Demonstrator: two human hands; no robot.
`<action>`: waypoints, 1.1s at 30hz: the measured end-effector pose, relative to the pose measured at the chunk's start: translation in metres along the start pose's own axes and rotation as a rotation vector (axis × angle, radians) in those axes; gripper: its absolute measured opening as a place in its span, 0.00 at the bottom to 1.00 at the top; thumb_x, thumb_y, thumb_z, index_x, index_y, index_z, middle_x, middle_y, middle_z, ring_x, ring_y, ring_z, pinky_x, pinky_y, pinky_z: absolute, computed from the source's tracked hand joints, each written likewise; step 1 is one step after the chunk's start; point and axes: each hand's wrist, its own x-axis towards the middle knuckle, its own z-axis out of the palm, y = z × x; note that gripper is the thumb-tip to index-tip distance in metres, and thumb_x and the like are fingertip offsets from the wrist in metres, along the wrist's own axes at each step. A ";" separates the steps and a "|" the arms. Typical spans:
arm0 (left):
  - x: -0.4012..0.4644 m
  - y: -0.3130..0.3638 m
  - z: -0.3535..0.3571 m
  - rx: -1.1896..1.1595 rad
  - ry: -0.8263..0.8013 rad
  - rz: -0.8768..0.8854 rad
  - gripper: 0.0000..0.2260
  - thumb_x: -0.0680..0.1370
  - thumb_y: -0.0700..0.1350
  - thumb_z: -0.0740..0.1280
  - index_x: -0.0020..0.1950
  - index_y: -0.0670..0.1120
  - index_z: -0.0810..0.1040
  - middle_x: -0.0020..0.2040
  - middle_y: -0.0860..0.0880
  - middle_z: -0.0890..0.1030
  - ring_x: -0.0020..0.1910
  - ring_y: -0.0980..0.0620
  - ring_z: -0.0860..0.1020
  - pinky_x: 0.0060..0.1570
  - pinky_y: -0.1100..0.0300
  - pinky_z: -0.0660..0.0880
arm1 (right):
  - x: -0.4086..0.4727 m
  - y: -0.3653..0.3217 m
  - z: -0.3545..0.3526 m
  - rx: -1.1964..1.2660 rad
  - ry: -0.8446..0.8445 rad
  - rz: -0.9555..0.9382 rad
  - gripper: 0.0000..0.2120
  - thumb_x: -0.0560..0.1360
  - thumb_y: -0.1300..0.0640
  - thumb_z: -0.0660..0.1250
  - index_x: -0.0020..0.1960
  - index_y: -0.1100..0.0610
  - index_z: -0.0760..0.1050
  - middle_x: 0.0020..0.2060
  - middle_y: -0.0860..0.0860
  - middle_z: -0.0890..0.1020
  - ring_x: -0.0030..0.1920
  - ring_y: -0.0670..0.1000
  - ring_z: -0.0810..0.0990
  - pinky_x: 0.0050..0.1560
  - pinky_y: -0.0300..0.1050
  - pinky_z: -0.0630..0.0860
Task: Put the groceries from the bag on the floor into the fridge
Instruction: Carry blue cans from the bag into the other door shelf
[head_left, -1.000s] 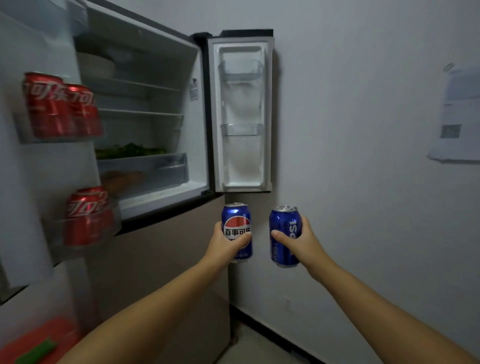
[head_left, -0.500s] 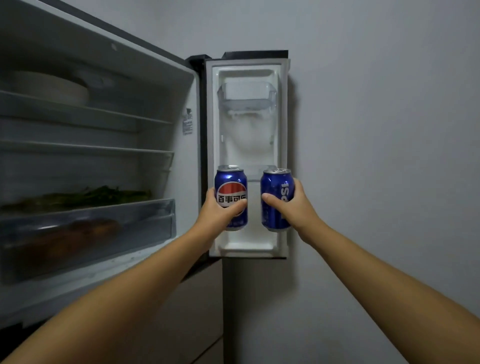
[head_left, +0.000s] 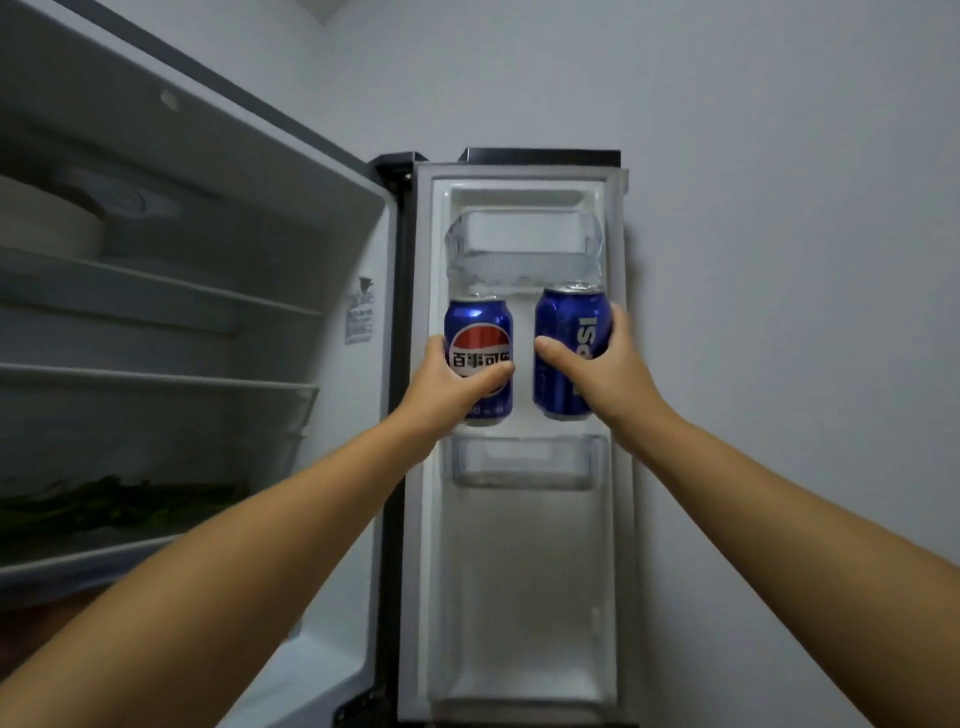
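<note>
Both arms higher now, outstretched, left hand (head_left: 447, 384) and right hand (head_left: 605, 371) each gripping an upright can (head_left: 480, 332).

Two blue cola cans are present — the left can (head_left: 480, 358) with a red, white and blue roundel, and the right can (head_left: 569, 348) with white lettering running up its side; both stand upright and apart. Two hands are in view: the left hand (head_left: 449, 387) grips the left can, the right hand (head_left: 610, 374) grips the right can. The open fridge door (head_left: 524, 571) carries two clear bins, an upper bin (head_left: 524, 244) and a lower bin (head_left: 524, 462). Inside the fridge (head_left: 249, 171) — two glass shelves, an upper shelf (head_left: 156, 288) and a lower shelf (head_left: 156, 379). One white bowl (head_left: 47, 228) sits above the upper shelf. One batch of leafy greens (head_left: 114, 506) lies below. One label (head_left: 359, 318) is on the inner wall.
</note>
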 end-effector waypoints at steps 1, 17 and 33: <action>0.009 -0.006 0.002 0.009 0.006 -0.006 0.27 0.71 0.49 0.73 0.65 0.47 0.66 0.55 0.50 0.77 0.52 0.55 0.77 0.47 0.62 0.76 | 0.008 0.005 0.005 -0.010 0.007 0.007 0.25 0.70 0.56 0.75 0.59 0.51 0.64 0.49 0.45 0.77 0.48 0.41 0.78 0.44 0.35 0.75; 0.016 -0.053 0.030 0.292 -0.025 -0.152 0.40 0.57 0.66 0.70 0.62 0.53 0.60 0.51 0.51 0.77 0.51 0.48 0.80 0.57 0.45 0.76 | -0.003 0.067 0.014 -0.401 0.017 0.024 0.34 0.69 0.47 0.74 0.67 0.53 0.59 0.51 0.49 0.77 0.45 0.48 0.77 0.37 0.32 0.70; -0.032 -0.058 0.031 0.205 0.132 0.004 0.35 0.76 0.53 0.67 0.76 0.56 0.50 0.70 0.47 0.67 0.62 0.50 0.74 0.59 0.48 0.77 | -0.006 0.095 -0.046 -0.288 0.126 -0.070 0.19 0.80 0.51 0.58 0.69 0.56 0.64 0.55 0.50 0.73 0.56 0.50 0.74 0.52 0.35 0.68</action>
